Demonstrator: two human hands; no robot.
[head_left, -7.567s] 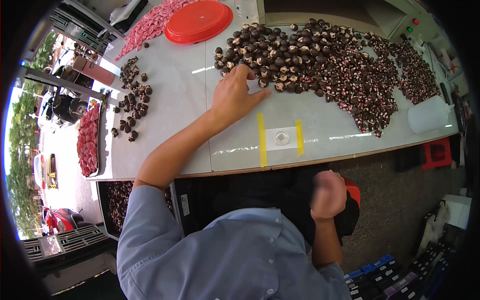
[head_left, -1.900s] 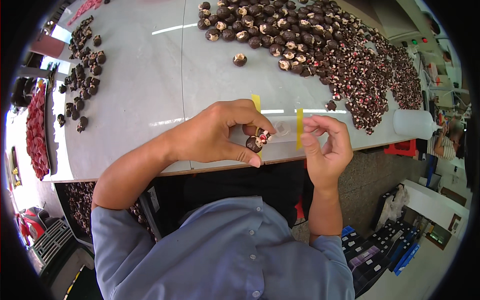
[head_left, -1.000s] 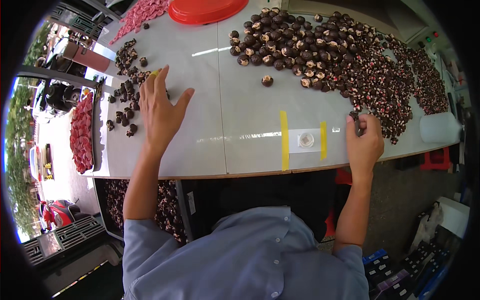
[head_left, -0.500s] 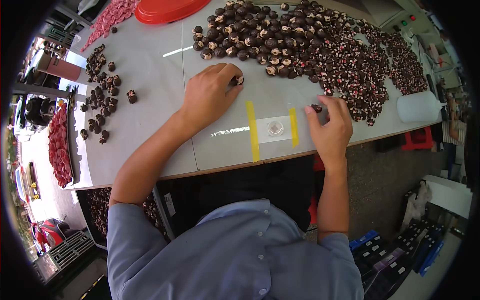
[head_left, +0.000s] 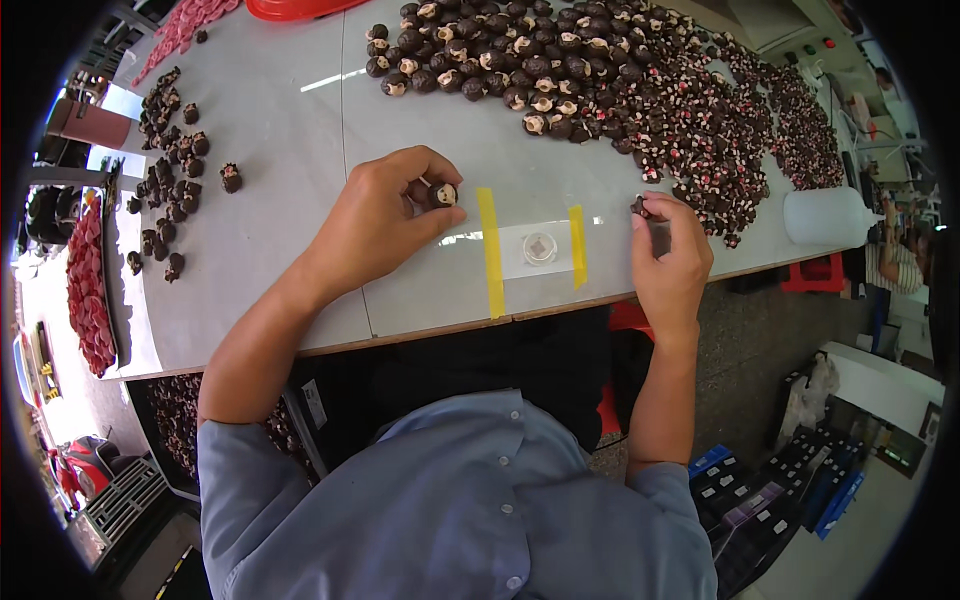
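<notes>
Between the thumb and fingers of my left hand point(head_left: 375, 220) is a small dark brown figurine head point(head_left: 443, 195) with a beige face, held above the table. My right hand point(head_left: 678, 250) pinches a small dark brown piece point(head_left: 639, 207); its exact kind is too small to make out. On the table between the two hands lies a round clear disc point(head_left: 540, 248) on a white sheet, with yellow tape strips point(head_left: 490, 255) at either side. Similar round figurine heads point(head_left: 490, 60) are heaped at the far middle. Smaller dark pieces with pink and beige bits point(head_left: 690, 130) spread out to their right.
Several joined figurines point(head_left: 175, 180) stand at the left of the table. A red tray of pink pieces point(head_left: 92, 300) lies by the left edge, a red lid point(head_left: 300, 8) at the back. At the right edge lies a white squeeze bottle point(head_left: 825, 217).
My left hand has drawn back from near the heap toward me, with the figurine head now turned into sight. My right hand still pinches its piece. The whole view has shifted slightly.
</notes>
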